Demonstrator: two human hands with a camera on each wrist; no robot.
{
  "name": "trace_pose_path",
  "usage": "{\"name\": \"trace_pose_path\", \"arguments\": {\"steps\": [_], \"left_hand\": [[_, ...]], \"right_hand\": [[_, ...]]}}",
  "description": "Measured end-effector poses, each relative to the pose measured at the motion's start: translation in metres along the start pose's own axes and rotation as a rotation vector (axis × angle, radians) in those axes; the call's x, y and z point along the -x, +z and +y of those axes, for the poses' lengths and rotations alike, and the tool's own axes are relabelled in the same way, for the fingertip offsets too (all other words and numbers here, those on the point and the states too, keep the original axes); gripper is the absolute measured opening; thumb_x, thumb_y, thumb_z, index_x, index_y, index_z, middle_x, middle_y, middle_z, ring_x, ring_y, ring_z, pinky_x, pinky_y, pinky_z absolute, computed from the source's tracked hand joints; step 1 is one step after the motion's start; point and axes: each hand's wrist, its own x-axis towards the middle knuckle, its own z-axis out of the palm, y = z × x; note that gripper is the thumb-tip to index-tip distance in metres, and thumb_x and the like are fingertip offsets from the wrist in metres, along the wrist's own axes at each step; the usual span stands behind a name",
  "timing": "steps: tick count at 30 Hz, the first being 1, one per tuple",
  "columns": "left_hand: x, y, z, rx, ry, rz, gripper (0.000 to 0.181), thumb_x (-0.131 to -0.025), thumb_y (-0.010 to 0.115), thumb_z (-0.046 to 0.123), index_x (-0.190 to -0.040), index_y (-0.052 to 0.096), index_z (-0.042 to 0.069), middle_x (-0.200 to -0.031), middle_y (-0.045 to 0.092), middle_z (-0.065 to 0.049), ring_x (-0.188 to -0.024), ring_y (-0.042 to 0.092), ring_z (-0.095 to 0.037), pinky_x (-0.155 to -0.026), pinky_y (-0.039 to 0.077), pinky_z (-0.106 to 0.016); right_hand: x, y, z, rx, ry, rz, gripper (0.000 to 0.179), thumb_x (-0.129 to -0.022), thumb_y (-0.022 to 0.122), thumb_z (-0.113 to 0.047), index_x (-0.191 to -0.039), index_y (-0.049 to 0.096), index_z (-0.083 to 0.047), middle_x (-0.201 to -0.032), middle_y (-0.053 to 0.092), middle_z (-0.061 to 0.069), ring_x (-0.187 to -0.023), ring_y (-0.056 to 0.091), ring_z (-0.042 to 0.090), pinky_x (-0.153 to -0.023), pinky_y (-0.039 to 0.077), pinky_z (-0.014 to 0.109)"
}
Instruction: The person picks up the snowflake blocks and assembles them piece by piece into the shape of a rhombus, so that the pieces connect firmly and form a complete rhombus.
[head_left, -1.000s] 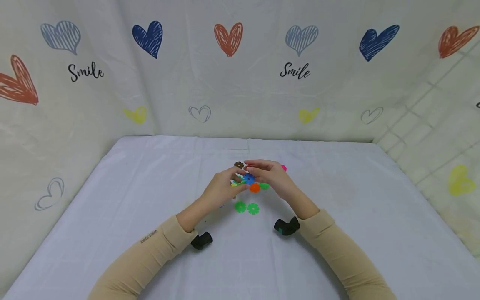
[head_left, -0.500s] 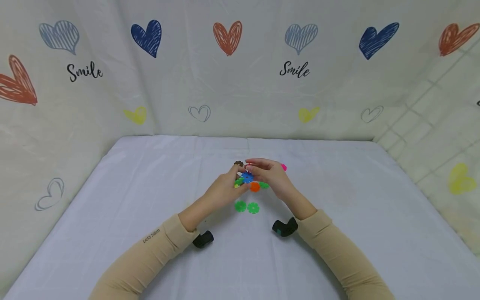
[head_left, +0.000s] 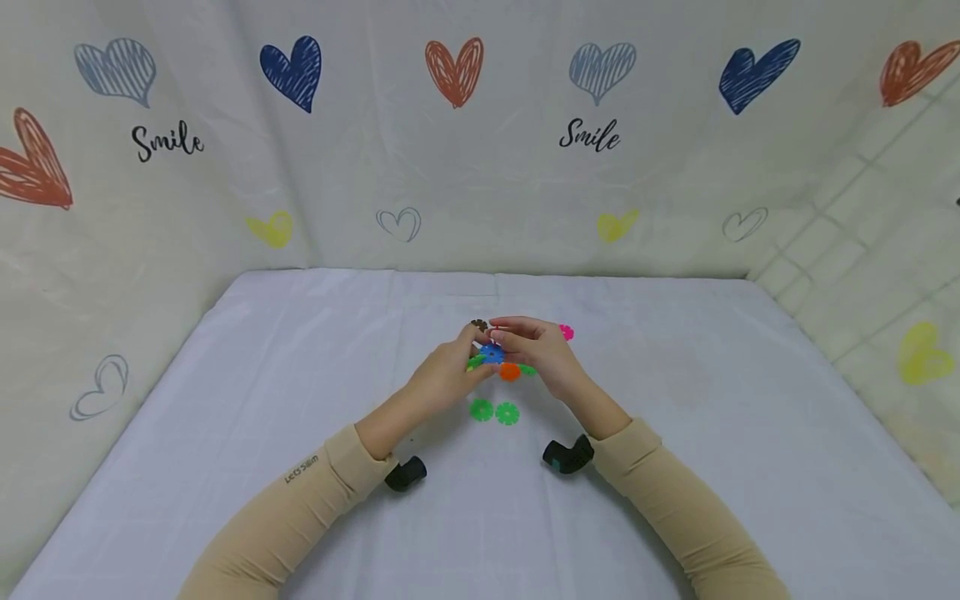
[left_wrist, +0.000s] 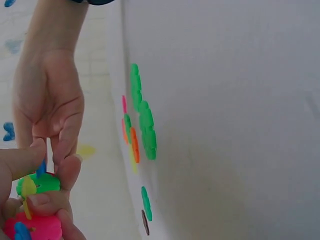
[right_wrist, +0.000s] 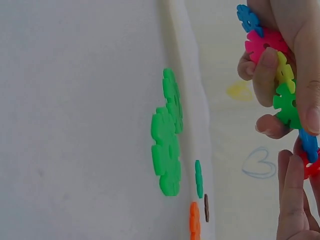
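Above the far middle of the table, my left hand [head_left: 442,375] grips a chain of interlocking snowflake discs. In the right wrist view the chain runs from a blue disc [right_wrist: 248,18] through a pink disc [right_wrist: 265,45], a yellow disc [right_wrist: 285,71] and a green disc [right_wrist: 286,106] to another blue disc [right_wrist: 309,146]. At that end sits a red disc [right_wrist: 312,169], right against the second blue one. My right hand [head_left: 546,354] pinches the red disc with its fingertips. The head view shows the blue disc [head_left: 492,354] between both hands; fingers partly hide the rest.
Two loose green discs [head_left: 482,410] lie on the white tablecloth [head_left: 480,517] nearer the person. An orange disc [head_left: 510,372], a brown disc [head_left: 478,324] and a pink disc [head_left: 566,332] lie around and beyond the hands. Black wrist devices [head_left: 568,455] hang at both sleeves.
The hands stay close together in almost the same place. The blue disc between them has turned flatter and shifted slightly left, and the red disc shows less between the fingertips.
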Motion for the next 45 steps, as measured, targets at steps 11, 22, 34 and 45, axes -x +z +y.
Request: {"name": "trace_pose_path", "arguments": {"steps": [11,22,34,45], "left_hand": [[-0.002,-0.002,0.002,0.023,0.024,-0.029,0.036,-0.102,0.066,0.022,-0.129,0.049,0.004,-0.124,0.069,-0.015,-0.106,0.068,-0.026,-0.090,0.055,-0.041],[-0.001,-0.005,0.006,0.024,0.028,-0.034,0.035,-0.102,0.066,0.022,-0.127,0.049,0.003,-0.108,0.074,-0.010,-0.096,0.068,-0.023,-0.084,0.055,-0.038],[-0.009,-0.013,-0.007,0.122,-0.084,-0.100,0.046,-0.098,0.072,0.032,-0.132,0.047,0.012,-0.133,0.065,-0.017,-0.117,0.063,-0.032,-0.097,0.051,-0.049],[-0.012,-0.019,-0.009,0.460,-0.136,-0.229,0.056,-0.106,0.059,0.029,-0.151,0.034,0.008,-0.111,0.071,-0.017,-0.061,0.041,-0.016,-0.057,0.033,-0.025]], "right_hand": [[0.001,0.000,-0.002,0.000,0.008,0.025,0.037,-0.101,0.067,-0.011,-0.130,0.063,0.012,-0.115,0.074,0.015,-0.098,0.073,0.015,-0.090,0.057,0.032],[0.000,0.000,0.000,-0.026,0.037,0.033,0.040,-0.102,0.066,-0.013,-0.131,0.061,0.014,-0.112,0.074,0.011,-0.095,0.074,0.017,-0.089,0.057,0.032],[-0.004,-0.005,-0.007,0.033,0.090,-0.058,0.037,-0.101,0.066,-0.010,-0.135,0.063,0.005,-0.121,0.072,0.014,-0.108,0.072,0.026,-0.094,0.055,0.036],[-0.010,-0.009,-0.010,0.065,0.119,-0.084,0.039,-0.104,0.061,-0.010,-0.138,0.058,0.008,-0.132,0.065,0.022,-0.110,0.071,0.028,-0.093,0.055,0.035]]}}
